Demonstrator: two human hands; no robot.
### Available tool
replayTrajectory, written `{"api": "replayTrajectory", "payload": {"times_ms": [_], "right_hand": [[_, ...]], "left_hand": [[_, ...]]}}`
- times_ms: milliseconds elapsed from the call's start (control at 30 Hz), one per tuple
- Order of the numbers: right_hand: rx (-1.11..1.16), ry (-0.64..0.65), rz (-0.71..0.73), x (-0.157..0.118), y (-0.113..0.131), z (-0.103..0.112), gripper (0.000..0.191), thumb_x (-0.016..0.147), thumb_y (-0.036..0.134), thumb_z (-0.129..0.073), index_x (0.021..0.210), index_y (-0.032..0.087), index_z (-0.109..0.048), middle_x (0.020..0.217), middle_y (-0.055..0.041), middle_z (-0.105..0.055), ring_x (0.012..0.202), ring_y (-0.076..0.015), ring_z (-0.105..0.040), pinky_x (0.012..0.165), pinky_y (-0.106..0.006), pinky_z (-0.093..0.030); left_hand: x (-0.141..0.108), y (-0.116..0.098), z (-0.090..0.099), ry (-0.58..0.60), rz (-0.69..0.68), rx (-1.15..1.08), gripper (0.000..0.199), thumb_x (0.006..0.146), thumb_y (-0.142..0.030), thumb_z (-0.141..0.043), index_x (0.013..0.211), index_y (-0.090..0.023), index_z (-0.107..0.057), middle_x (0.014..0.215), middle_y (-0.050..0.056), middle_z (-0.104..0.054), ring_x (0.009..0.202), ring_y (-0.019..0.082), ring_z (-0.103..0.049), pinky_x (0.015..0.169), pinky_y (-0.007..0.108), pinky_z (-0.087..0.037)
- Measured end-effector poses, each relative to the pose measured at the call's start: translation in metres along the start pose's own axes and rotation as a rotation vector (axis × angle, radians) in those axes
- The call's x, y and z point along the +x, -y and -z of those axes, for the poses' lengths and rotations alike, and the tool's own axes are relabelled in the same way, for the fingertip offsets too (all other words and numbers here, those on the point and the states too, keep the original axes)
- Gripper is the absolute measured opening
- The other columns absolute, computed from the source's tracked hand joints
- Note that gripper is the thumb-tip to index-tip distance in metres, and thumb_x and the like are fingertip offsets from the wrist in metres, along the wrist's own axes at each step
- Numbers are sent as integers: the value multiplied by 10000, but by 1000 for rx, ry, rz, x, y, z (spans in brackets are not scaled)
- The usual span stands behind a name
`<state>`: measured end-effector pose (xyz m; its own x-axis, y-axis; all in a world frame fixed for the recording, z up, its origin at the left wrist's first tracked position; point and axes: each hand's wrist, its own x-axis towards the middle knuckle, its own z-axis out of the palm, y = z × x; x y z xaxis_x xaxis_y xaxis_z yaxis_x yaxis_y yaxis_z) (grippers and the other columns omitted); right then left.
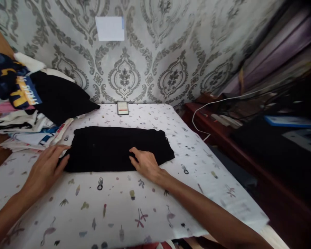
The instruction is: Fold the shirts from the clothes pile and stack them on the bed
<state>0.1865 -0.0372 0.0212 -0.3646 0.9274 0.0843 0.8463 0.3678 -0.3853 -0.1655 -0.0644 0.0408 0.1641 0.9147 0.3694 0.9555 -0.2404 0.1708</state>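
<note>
- A patterned sheet [106, 207] lay spread out.
- A clothes pile [28, 121] sat at left.
- The folded black cloth [106, 148] lay mid-sheet.
- The left hand [45, 167], thumb apart, touched its left end.
- The right hand [146, 164] rested on it, curled; whether gripping, I couldn't tell.

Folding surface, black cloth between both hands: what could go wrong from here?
1. The clothes pile sits just beyond the left hand; a wide sweep might knock it.
2. The black garment draped off that pile slopes down toward the printed sheet, so it may slide.
3. The right-hand end of the black cloth looks uneven, and the right hand is at its near side, so that end might stay crooked.
</note>
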Motion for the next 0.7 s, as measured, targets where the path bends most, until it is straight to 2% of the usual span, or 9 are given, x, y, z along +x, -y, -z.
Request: {"api": "replayTrajectory", "payload": {"times_ms": [100, 200, 267, 333, 400, 500, 600, 700], "right_hand": [[-3, 10, -7, -1, 1, 3, 330, 950, 247, -494, 1261, 190, -591, 815, -43, -712, 646, -161, -609, 587, -284, -341], [-21, 38, -18, -5, 0, 7, 350, 954, 247, -483, 1286, 175, -568, 837, -51, -718, 649, -167, -612, 578, -290, -332], [-33, 42, -16, -9, -3, 9, 348, 956, 248, -478, 1286, 175, -558, 842, -53, -723, 645, -169, -615, 568, -290, -328], [-40, 31, -9, -14, -6, 11, 339, 956, 247, -475, 1278, 180, -558, 858, -57, -731, 651, -171, -624, 561, -290, -333], [-32, 21, -9, -21, -9, 15, 319, 958, 251, -475, 1253, 185, -576, 873, -58, -739, 665, -175, -637, 565, -292, -353], [22, 4, -4, -30, -14, 20, 305, 966, 295, -489, 1227, 189, -605, 897, -59, -746, 718, -187, -662, 606, -299, -414], [75, -14, 23, -35, -18, 23, 321, 950, 298, -543, 1243, 187, -612, 958, -68, -745, 794, -193, -680, 678, -308, -478], [82, -32, 38, -39, -23, 20, 321, 920, 209, -582, 1235, 175, -628, 968, -72, -737, 812, -183, -678, 746, -313, -508]], "left_hand": [[-6, -10, -26, 83, -225, -37, 505, 979, -515, -371, 1423, -292, -459, 1483, 76, -512, 1347, 300, -501, 1111, 491, -411], [-14, -5, -48, 187, -324, 40, 604, 979, -537, -386, 1539, -315, -339, 1577, 47, -419, 1447, 298, -388, 1186, 515, -311], [-16, -1, -51, 226, -326, 56, 625, 986, -515, -392, 1574, -350, -258, 1601, 26, -377, 1468, 289, -353, 1201, 519, -284], [-13, -5, -45, 255, -311, 29, 642, 988, -498, -399, 1585, -386, -189, 1616, 6, -344, 1475, 290, -338, 1200, 534, -287], [-6, -19, -38, 280, -296, -17, 648, 992, -493, -397, 1585, -412, -149, 1627, -6, -312, 1482, 296, -323, 1196, 557, -292], [8, -52, -34, 314, -325, -83, 628, 998, -498, -394, 1577, -433, -159, 1638, -16, -279, 1486, 295, -314, 1192, 562, -304], [23, -88, -42, 396, -442, -122, 612, 1007, -499, -397, 1574, -423, -180, 1641, -18, -267, 1493, 269, -303, 1211, 520, -286], [35, -111, -57, 475, -560, -129, 627, 1006, -537, -391, 1580, -375, -198, 1644, 6, -256, 1506, 254, -272, 1231, 504, -234]]}}
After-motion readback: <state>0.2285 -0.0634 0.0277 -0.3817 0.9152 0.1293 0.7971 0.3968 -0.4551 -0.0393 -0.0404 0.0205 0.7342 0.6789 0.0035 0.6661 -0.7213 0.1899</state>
